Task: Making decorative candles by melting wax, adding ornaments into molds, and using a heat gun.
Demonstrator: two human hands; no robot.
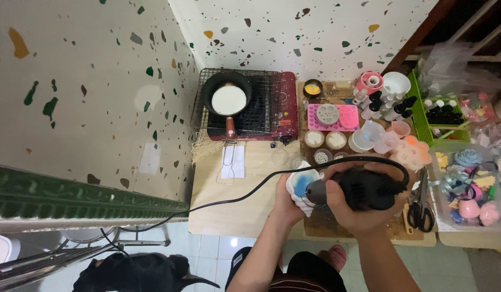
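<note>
While in both hands [337, 200]: white mold [303, 186] w/ blue fill, black heat gun [364, 189].

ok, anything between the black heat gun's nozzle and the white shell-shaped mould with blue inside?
Nothing visible. The right hand points the black corded heat gun nozzle straight at the white ribbed mould, held from behind in the left hand. The cord trails off left, clear of the gap.

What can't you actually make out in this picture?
- White ribbed mould: lower part hidden by left hand and black heat gun.
- Heat gun nozzle tip: blocked by right hand.
- Scissors: blades partly covered.
- Small bowls: contents too small to tell.
</note>
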